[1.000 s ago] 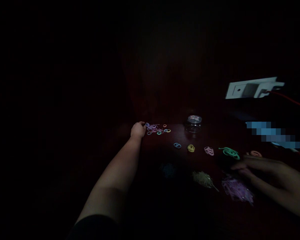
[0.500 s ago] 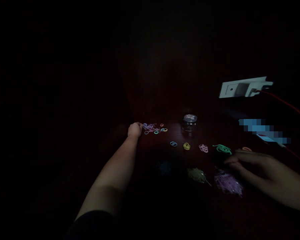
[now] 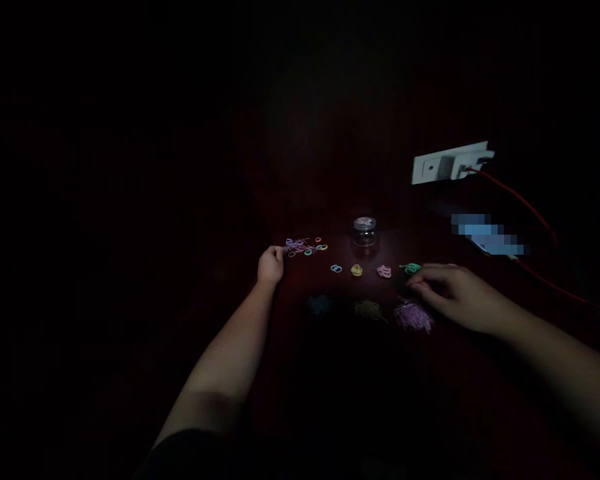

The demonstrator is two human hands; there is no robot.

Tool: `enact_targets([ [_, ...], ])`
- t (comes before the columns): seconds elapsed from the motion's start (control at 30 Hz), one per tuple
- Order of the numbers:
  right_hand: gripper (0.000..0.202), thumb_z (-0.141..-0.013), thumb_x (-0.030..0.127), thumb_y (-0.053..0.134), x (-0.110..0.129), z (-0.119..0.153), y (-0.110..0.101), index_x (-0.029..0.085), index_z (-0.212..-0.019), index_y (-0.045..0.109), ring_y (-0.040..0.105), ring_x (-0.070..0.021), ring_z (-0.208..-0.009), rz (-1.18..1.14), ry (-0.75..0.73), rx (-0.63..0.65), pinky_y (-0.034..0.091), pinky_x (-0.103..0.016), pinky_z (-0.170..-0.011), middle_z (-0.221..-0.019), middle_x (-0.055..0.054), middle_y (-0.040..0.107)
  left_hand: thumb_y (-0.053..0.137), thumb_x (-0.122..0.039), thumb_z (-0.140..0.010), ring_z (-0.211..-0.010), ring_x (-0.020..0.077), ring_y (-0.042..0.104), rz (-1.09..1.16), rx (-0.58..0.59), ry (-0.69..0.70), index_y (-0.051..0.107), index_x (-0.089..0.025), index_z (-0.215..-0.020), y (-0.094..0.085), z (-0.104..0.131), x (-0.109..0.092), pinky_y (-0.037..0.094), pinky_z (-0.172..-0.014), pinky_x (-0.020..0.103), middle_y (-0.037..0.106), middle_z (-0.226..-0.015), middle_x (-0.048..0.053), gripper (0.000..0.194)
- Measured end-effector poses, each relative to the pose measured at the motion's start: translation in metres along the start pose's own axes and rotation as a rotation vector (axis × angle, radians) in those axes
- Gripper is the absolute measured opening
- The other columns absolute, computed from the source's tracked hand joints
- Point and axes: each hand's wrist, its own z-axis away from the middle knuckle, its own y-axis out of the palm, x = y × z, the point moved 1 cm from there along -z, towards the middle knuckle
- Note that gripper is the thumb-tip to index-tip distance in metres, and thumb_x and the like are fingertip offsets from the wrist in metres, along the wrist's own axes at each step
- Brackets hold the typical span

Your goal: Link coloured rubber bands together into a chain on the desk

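My left hand (image 3: 271, 267) is closed at the near left edge of a mixed pile of small coloured rubber bands (image 3: 300, 247). Whatever its fingers pinch is too small to make out. My right hand (image 3: 447, 291) hovers with fingertips pressed together between the green rubber bands (image 3: 411, 269) and a larger purple heap (image 3: 414, 316). Its fingertips hide any held thing. To their left lie pink bands (image 3: 384, 271), yellow bands (image 3: 357, 270) and light blue bands (image 3: 336, 269) in a row. Nearer me are a dim yellowish heap (image 3: 369, 309) and a dark blue heap (image 3: 320, 305).
A clear lidded jar (image 3: 364, 233) stands behind the row on the dark table. Farther right is a blurred-out bluish object (image 3: 487, 237) with a red cable (image 3: 555, 287). A white socket plate (image 3: 430, 169) holds a plugged-in charger. Most surroundings are very dark.
The view has shifted, so the table items sit higher and farther left. My left hand has drawn slightly nearer me beside the mixed pile. My right hand stays between green and purple bands.
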Motion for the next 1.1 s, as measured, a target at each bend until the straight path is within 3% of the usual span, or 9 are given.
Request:
enact_targets([
  [0.13, 0.017, -0.086, 0.029, 0.054, 0.010, 0.000, 0.004, 0.018, -0.092, 0.066, 0.058, -0.0166, -0.069, -0.008, -0.055, -0.015, 0.045, -0.030, -0.066, -0.075, -0.003, 0.061, 0.039, -0.034, -0.093, -0.078, 0.0158, 0.062, 0.160, 0.099, 0.109, 0.062, -0.016, -0.085, -0.006, 0.044, -0.049, 0.045, -0.076, 0.026, 0.069, -0.086, 0.006, 0.030],
  [0.27, 0.033, -0.082, 0.027, 0.061, 0.031, 0.000, 0.013, 0.018, -0.114, 0.060, 0.059, -0.0189, -0.082, -0.091, -0.151, -0.109, 0.047, -0.033, -0.077, -0.089, -0.005, 0.063, 0.044, -0.038, -0.090, -0.070, 0.0144, 0.060, 0.423, 0.338, 0.166, 0.061, -0.015, -0.082, -0.001, 0.097, -0.120, 0.045, -0.067, 0.025, 0.066, -0.077, 0.004, 0.029],
  [0.33, 0.045, -0.080, 0.028, 0.065, 0.037, -0.002, 0.019, 0.019, -0.123, 0.055, 0.058, -0.0162, -0.074, -0.143, -0.167, -0.117, 0.048, -0.030, -0.069, -0.095, -0.006, 0.064, 0.046, -0.037, -0.089, -0.069, 0.0139, 0.059, 0.518, 0.446, 0.208, 0.061, -0.015, -0.082, 0.002, 0.118, -0.149, 0.045, -0.064, 0.024, 0.066, -0.076, 0.003, 0.028],
  [0.4, 0.044, -0.081, 0.027, 0.065, 0.041, -0.003, 0.024, 0.019, -0.123, 0.056, 0.056, -0.0143, -0.069, -0.166, -0.194, -0.148, 0.047, -0.029, -0.066, -0.098, -0.007, 0.064, 0.048, -0.034, -0.088, -0.070, 0.0137, 0.059, 0.582, 0.517, 0.255, 0.062, -0.014, -0.080, 0.004, 0.131, -0.167, 0.045, -0.064, 0.024, 0.066, -0.077, 0.003, 0.026],
  [0.57, 0.012, -0.087, 0.025, 0.059, 0.038, -0.006, 0.026, 0.019, -0.091, 0.069, 0.057, -0.0131, -0.066, -0.149, -0.224, -0.217, 0.044, -0.026, -0.064, -0.080, -0.004, 0.066, 0.051, -0.035, -0.087, -0.073, 0.0143, 0.061, 0.624, 0.591, 0.275, 0.065, -0.014, -0.082, 0.010, 0.138, -0.166, 0.046, -0.067, 0.024, 0.068, -0.078, 0.003, 0.026],
  [0.73, 0.010, -0.087, 0.023, 0.059, 0.039, -0.006, 0.024, 0.017, -0.083, 0.066, 0.058, -0.0133, -0.069, -0.114, -0.220, -0.201, 0.042, -0.025, -0.066, -0.076, -0.003, 0.066, 0.049, -0.038, -0.089, -0.072, 0.0135, 0.060, 0.547, 0.562, 0.295, 0.065, -0.016, -0.081, 0.007, 0.141, -0.158, 0.044, -0.065, 0.023, 0.067, -0.078, 0.001, 0.028],
  [0.9, 0.011, -0.090, 0.022, 0.055, 0.042, -0.007, 0.025, 0.016, -0.082, 0.060, 0.055, -0.0140, -0.074, -0.044, -0.163, -0.105, 0.039, -0.024, -0.067, -0.079, -0.004, 0.063, 0.050, -0.038, -0.090, -0.072, 0.0140, 0.059, 0.404, 0.500, 0.409, 0.064, -0.018, -0.083, -0.001, 0.142, -0.160, 0.043, -0.068, 0.025, 0.066, -0.079, 0.000, 0.026],
  [1.1, 0.019, -0.094, 0.026, 0.046, 0.038, -0.007, 0.030, 0.017, -0.081, 0.055, 0.051, -0.0149, -0.073, 0.041, -0.180, -0.029, 0.037, -0.026, -0.067, -0.078, -0.003, 0.059, 0.049, -0.037, -0.091, -0.075, 0.0147, 0.059, 0.345, 0.465, 0.514, 0.062, -0.020, -0.086, 0.001, 0.140, -0.156, 0.043, -0.070, 0.026, 0.065, -0.081, 0.000, 0.023],
])
